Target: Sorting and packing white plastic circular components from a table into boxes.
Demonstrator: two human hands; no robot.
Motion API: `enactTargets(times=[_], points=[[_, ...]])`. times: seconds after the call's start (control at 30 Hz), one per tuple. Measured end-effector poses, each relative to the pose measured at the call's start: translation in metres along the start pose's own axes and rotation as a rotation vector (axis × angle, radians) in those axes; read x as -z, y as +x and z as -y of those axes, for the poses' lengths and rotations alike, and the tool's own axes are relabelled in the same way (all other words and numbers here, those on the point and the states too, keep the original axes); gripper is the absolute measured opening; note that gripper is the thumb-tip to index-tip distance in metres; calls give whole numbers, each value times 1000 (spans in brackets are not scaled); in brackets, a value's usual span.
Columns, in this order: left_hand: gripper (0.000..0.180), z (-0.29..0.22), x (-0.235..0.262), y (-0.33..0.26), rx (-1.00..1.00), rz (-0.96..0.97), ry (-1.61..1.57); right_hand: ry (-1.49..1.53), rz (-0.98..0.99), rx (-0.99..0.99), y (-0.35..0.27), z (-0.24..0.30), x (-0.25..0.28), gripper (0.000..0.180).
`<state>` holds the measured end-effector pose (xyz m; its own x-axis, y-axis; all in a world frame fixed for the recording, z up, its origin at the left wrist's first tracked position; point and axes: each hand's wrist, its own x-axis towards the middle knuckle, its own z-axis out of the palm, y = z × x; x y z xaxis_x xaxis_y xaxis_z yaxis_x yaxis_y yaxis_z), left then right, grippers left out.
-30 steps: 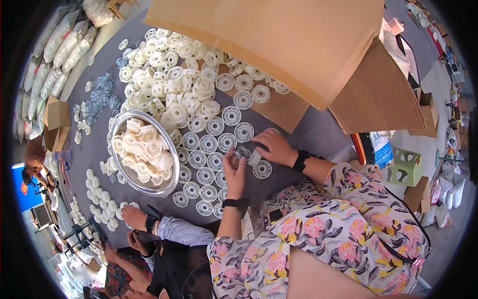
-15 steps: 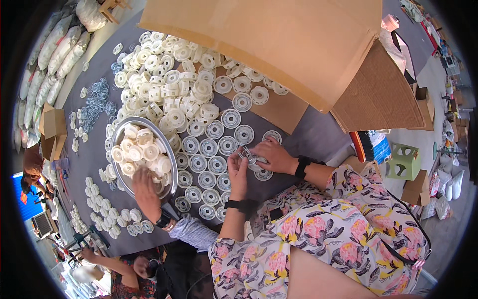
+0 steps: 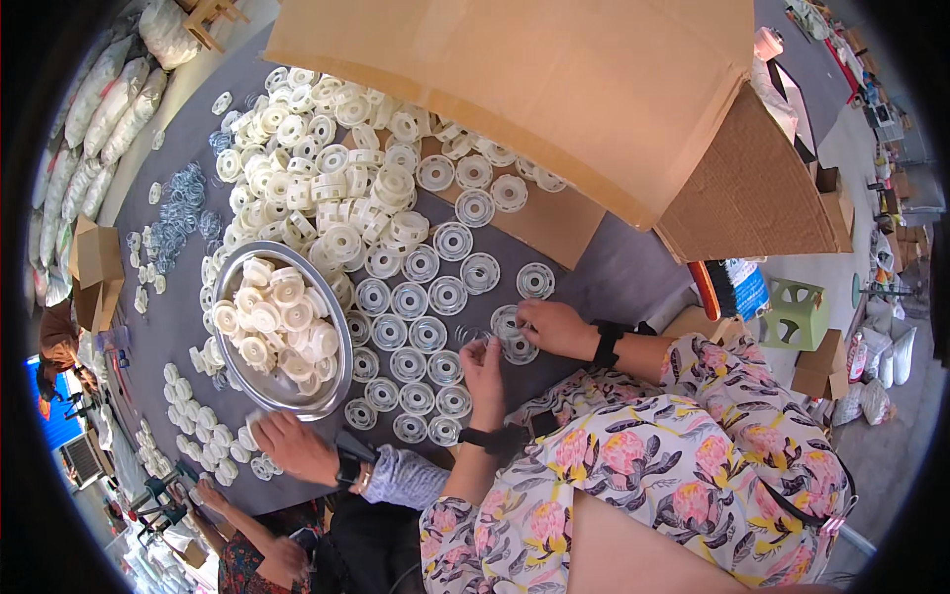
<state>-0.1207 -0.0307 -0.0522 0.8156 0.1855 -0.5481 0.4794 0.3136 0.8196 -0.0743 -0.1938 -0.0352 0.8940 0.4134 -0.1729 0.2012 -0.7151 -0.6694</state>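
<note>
My left hand (image 3: 484, 374) is closed in a pinch, with thin wire rings (image 3: 469, 337) showing at its fingertips. Just right of it, my right hand (image 3: 556, 328) has its thumb and fingers bent together over a white wheel-shaped plastic disc (image 3: 521, 350). What sits between the right fingertips, if anything, is too small to make out. Left of my hands, similar round discs (image 3: 408, 364) lie flat in rows, some with rings on them. Farther off, many cream slotted plastic rings (image 3: 336, 188) are heaped up.
A co-worker's hand (image 3: 297, 450) is beside a metal bowl (image 3: 341, 381) of cream plastic parts. Tangled wire rings (image 3: 183, 208) and stacked white discs (image 3: 203, 431) lie at the left. A big cardboard box (image 3: 534, 89) overhangs the far side. A green stool (image 3: 797, 312) stands at right.
My hands have moved apart; the wire rings now show by my left fingers, while my right hand is over a disc. The co-worker's hand has left the bowl and moved nearer me.
</note>
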Motion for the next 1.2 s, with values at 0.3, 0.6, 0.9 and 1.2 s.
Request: enactTargets(times=[0.3, 0.6, 0.9, 1.2], points=[[34, -26, -1, 4, -165, 65, 151, -98, -137, 24, 23, 6, -5, 18], [46, -1, 28, 3, -445, 80, 537, -177, -333, 221, 46, 0, 33, 39], [43, -24, 22, 5, -382, 47, 440, -386, -289, 130, 128, -19, 36, 54], [48, -53, -25, 42, -881, 335, 989, -302, -320, 139, 113, -46, 51, 55]])
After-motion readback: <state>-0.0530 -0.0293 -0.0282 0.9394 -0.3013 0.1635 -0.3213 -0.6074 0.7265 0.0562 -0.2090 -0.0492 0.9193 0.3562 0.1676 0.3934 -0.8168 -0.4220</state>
